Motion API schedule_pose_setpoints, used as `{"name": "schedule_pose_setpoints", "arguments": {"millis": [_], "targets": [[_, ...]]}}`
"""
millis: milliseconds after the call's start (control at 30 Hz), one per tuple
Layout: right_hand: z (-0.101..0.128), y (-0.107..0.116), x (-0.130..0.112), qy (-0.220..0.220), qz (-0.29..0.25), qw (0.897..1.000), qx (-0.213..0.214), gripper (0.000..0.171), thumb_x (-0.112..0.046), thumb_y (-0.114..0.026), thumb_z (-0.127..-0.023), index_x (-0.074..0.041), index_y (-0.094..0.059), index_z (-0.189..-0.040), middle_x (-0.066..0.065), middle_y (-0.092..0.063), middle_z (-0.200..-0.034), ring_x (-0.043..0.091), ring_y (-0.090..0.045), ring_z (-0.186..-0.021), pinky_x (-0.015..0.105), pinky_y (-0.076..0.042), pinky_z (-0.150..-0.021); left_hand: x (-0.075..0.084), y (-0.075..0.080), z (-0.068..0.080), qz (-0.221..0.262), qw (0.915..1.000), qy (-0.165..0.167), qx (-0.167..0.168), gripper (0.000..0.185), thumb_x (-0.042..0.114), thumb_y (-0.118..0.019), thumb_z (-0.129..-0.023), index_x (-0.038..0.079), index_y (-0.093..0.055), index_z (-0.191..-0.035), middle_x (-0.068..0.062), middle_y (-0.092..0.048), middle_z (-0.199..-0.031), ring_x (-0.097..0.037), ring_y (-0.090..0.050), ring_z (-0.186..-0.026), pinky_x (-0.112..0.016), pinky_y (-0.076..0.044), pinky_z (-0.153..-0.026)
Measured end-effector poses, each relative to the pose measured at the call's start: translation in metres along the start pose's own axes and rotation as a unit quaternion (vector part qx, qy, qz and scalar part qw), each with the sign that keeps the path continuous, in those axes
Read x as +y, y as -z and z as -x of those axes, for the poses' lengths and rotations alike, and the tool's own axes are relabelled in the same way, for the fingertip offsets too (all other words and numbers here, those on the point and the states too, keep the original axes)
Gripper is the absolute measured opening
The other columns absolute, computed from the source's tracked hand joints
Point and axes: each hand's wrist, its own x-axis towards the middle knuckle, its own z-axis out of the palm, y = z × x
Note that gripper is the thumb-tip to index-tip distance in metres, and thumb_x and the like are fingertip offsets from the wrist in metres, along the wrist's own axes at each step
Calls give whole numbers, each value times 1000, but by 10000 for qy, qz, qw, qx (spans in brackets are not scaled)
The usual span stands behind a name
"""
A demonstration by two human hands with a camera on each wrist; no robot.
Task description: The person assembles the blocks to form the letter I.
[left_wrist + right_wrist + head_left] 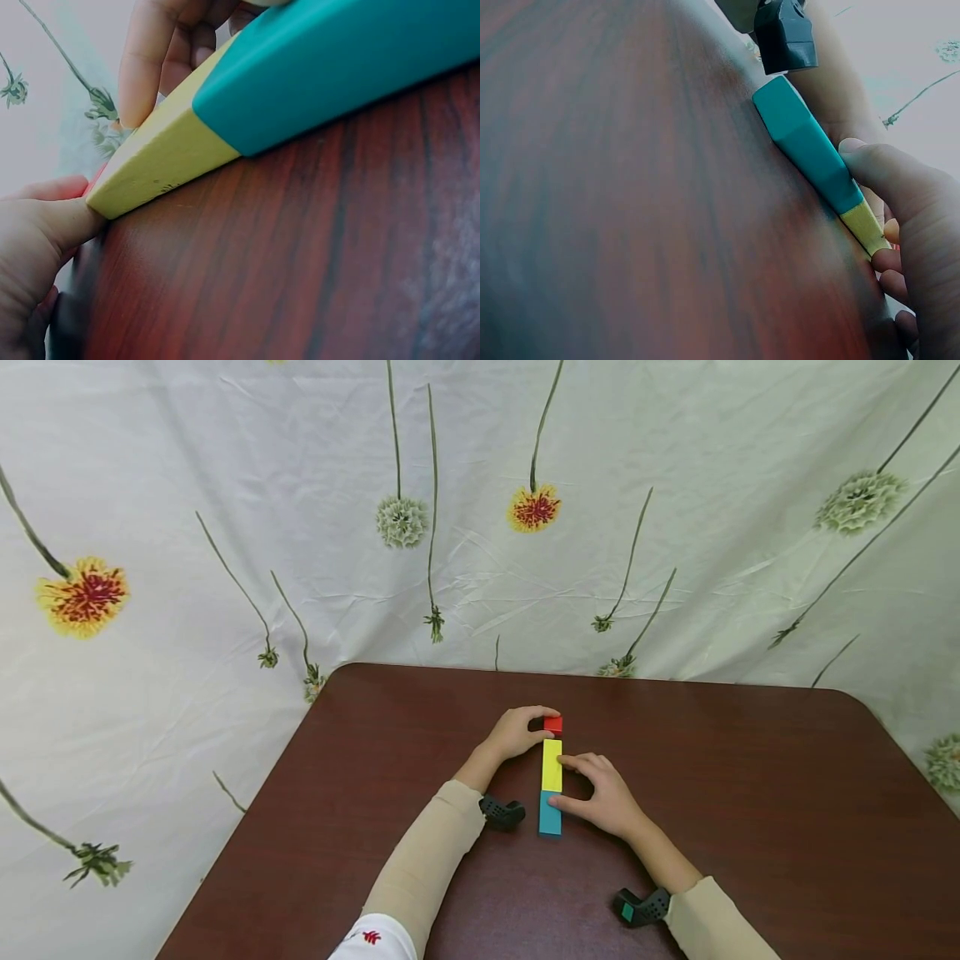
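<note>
A red block (pixel 553 724), a yellow block (pixel 552 764) and a blue block (pixel 550 820) lie in a straight line on the table, red farthest away. The yellow and blue ends meet flush in the left wrist view. My left hand (pixel 513 732) pinches the red block, index finger at its far end and thumb at the near end beside the yellow one. From the right side, my right hand (pixel 606 795) spans the line, its thumb on the blue block and its index fingertip on the yellow block. In the right wrist view, the red block is hidden.
The dark brown wooden table (pixel 420 727) has a rounded far edge. Behind it hangs a white flower-print cloth (pixel 322 452). Black wrist devices are strapped on both forearms; the left device (pixel 502 812) sits just left of the blue block.
</note>
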Motion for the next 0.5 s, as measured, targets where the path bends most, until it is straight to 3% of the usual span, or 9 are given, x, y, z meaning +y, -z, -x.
{"name": "schedule_pose_setpoints", "arguments": {"millis": [500], "targets": [[0, 1, 1, 23, -31, 10000, -3, 64, -37, -80, -80, -7, -60, -133, 7, -59, -124, 29, -50, -116, 54, -43, -95, -1, 0, -1, -39, 10000, 25, -12, 44, 23, -66, -95, 17, -58, -137, -6, -55, -139, -26, -49, -129, -44, -40, -105]]}}
